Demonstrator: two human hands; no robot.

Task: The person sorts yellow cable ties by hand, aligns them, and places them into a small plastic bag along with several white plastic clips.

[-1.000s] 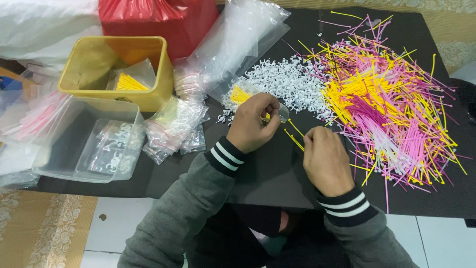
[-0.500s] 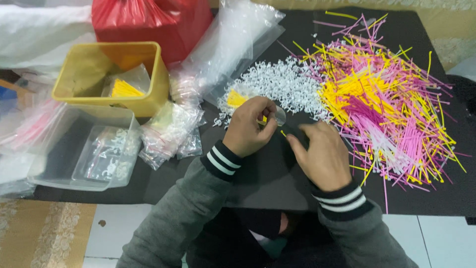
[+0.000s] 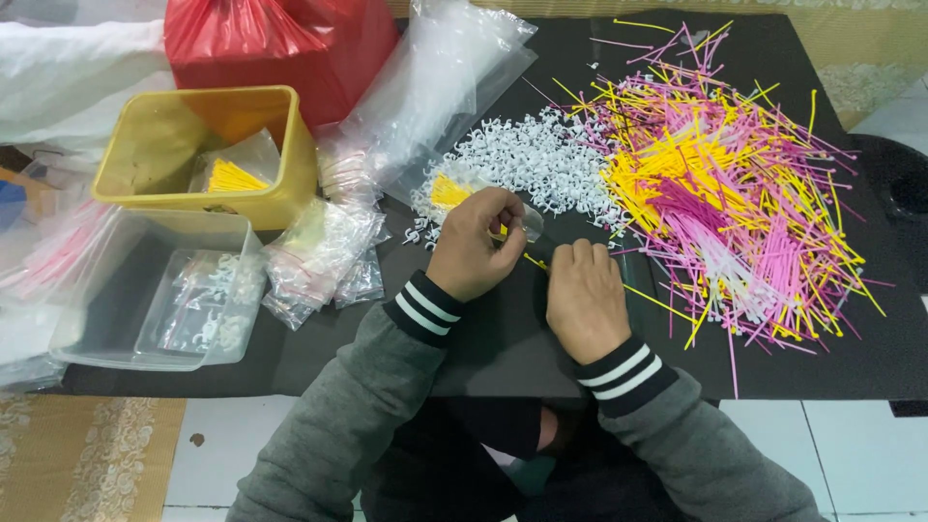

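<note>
My left hand is closed around a small clear plastic bag with yellow cable ties in it, held just above the black mat. My right hand rests beside it, fingers curled on thin yellow ties at the bag's mouth. Just behind the hands lies a heap of small white plastic clips. To the right spreads a big loose pile of pink and yellow cable ties.
A yellow tub at the left holds a bag of yellow ties. In front of it stands a clear container with packed bags. Filled small bags lie between. A red bag and empty clear bags sit behind.
Both hands stay close together over the mat. The left hand has turned slightly with the small bag, and the right hand has shifted a little toward it.
</note>
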